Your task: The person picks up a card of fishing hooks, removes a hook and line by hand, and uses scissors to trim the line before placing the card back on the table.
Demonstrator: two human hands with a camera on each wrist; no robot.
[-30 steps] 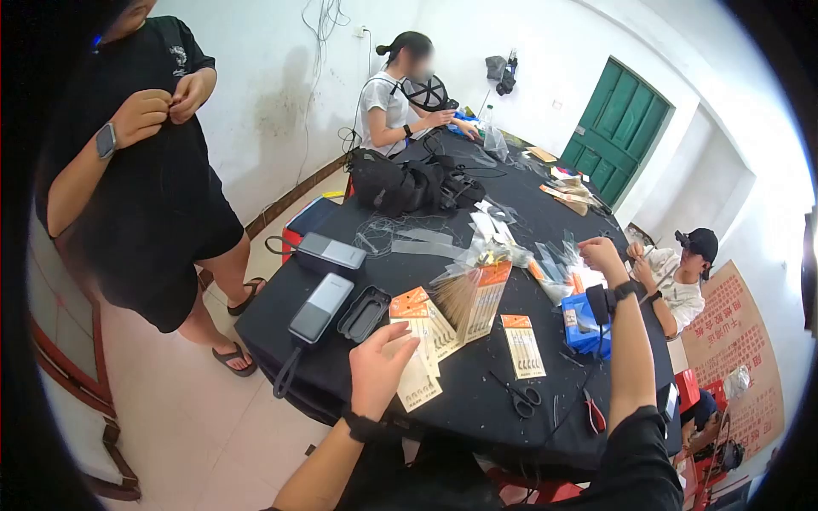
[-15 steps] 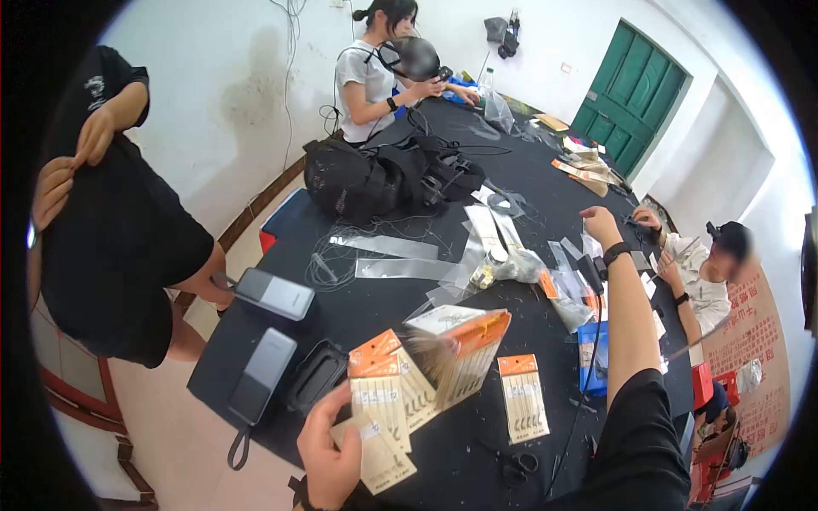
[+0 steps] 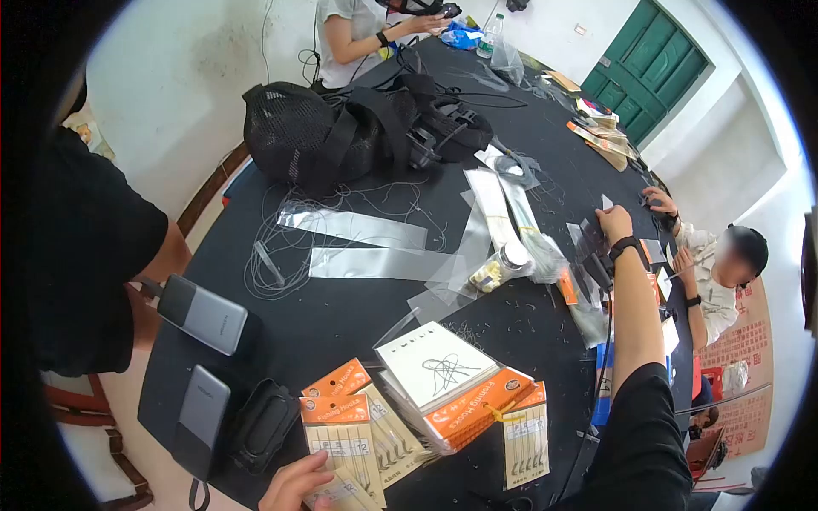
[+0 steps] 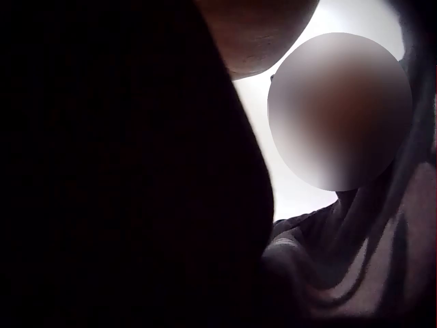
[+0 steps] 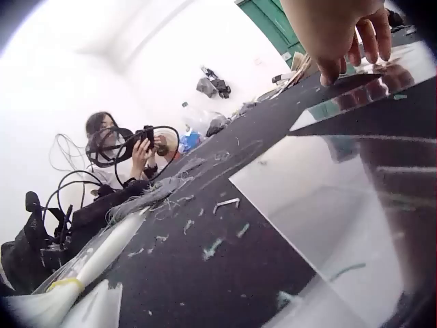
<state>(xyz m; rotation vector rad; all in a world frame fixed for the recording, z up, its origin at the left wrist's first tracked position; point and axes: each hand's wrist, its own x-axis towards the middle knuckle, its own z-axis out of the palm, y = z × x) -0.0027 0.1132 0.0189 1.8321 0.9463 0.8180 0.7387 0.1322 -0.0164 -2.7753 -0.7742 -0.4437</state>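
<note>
At the near edge, in the head view, the left hand (image 3: 294,487) touches the left side of a hook packet (image 3: 351,492), its fingers loosely bent; the palm is out of frame. Orange-topped packets (image 3: 336,436) and a banded stack (image 3: 439,366) lie beside it. Farther off on the right, the right hand (image 3: 615,223) is low over plastic sleeves. From the right wrist, the right hand (image 5: 341,34) shows loosely bent fingers pointing down at a glossy clear strip (image 5: 372,89); whether they touch it is unclear. The left wrist view is mostly dark.
Two power banks (image 3: 203,313) and a black case (image 3: 266,426) lie at left. Tangled line and clear strips (image 3: 366,262) lie mid-table, with a black mesh bag (image 3: 298,128) behind. Other people stand or sit around the table.
The head view has tilted and come closer to the table. My right hand has reached farther across, toward the plastic sleeves. My left hand has come to the packets at the near edge.
</note>
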